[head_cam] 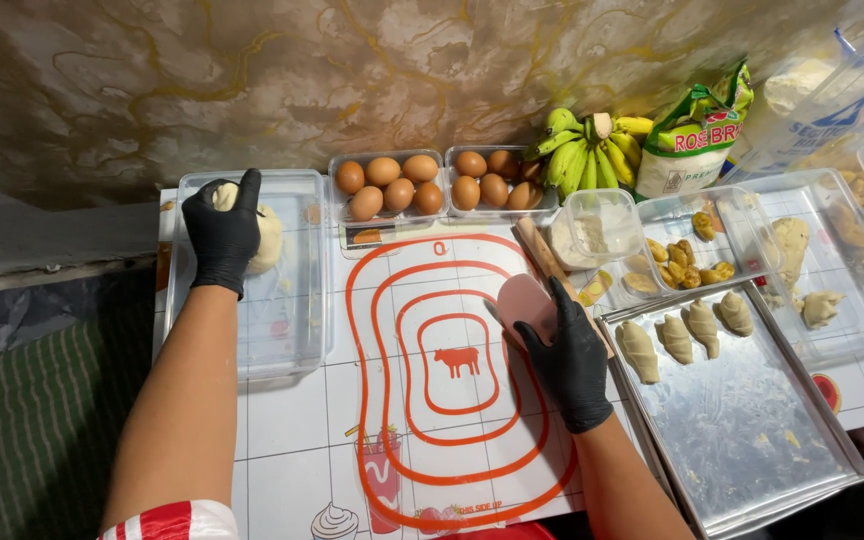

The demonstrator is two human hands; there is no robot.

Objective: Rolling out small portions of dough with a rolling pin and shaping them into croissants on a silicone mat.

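My left hand (223,232), in a black glove, reaches into a clear plastic tub (292,330) at the left and grips a lump of pale dough (268,236) lying in it. My right hand (570,358), also gloved in black, holds a pink plastic scraper (524,302) over the right side of a clear rolling mat with red oval rings (452,395). A wooden rolling pin (540,252) lies just behind the scraper.
Two egg cartons (440,182) stand at the back, bananas (587,148) and a flour bag (697,135) beside them. A metal tray (752,430) with shaped dough pieces (685,333) sits at the right. Clear tubs of flour (597,230) and banana chunks (692,262) stand behind it.
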